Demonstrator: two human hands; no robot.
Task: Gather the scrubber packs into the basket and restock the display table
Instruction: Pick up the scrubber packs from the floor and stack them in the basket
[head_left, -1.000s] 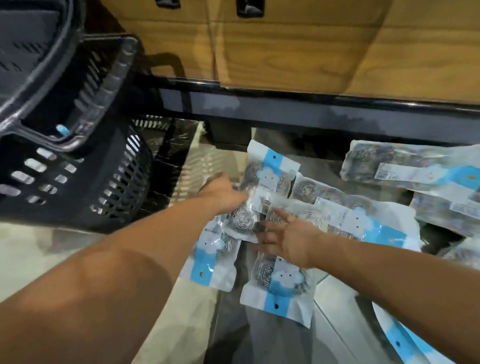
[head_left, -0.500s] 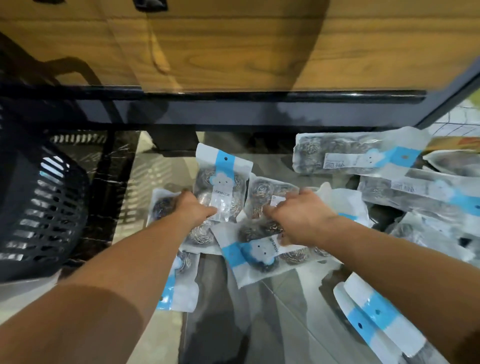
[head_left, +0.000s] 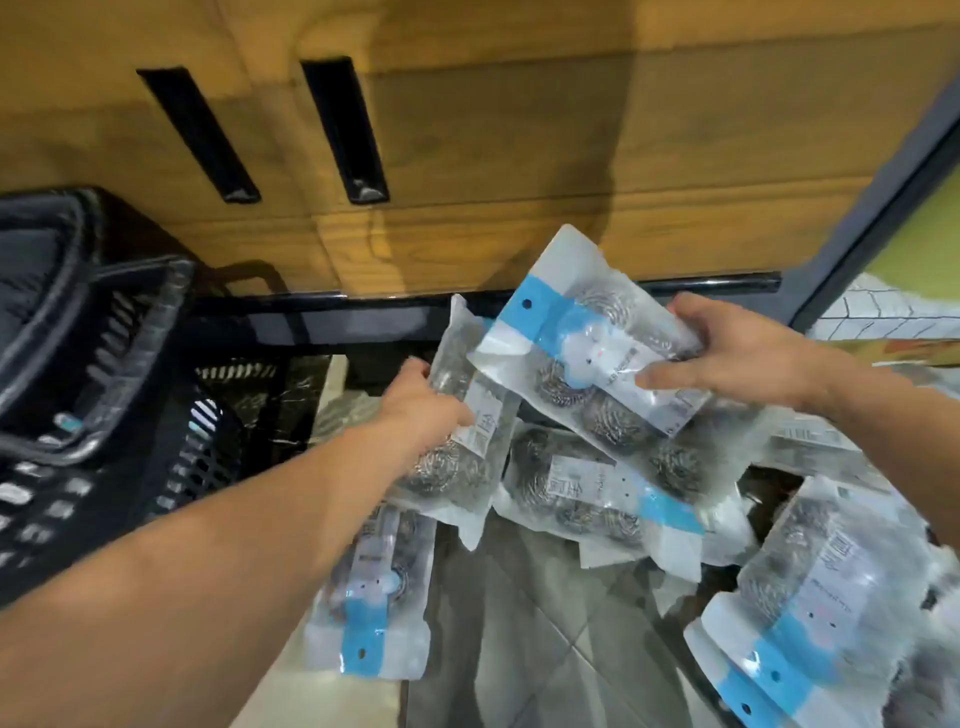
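– Okay, quick: hands?
– Left hand (head_left: 426, 410) is curled round one scrubber pack (head_left: 447, 478), gripping its upper half. The pack hangs near upright. Right hand (head_left: 737, 358) pinches a second pack (head_left: 576, 338) by its plain end, thumb on the face, fingers over the far edge.
– Both off the floor?
– Yes, both are held above the pile. More packs (head_left: 597, 488) lie loose on the tiled floor (head_left: 519, 623) below.
– Basket?
– Black basket (head_left: 130, 322) at far left, open top up. It lies leftward of both hands. Left hand is nearer, right hand well apart from it.
– Right pack's axis?
– Diagonal, with the blue header end pointing up-left toward the basket and the hand on the trailing end.
– Your call?
– Probably the left pack goes in first with a short leftward swing. The right one has farther to travel, header leading.
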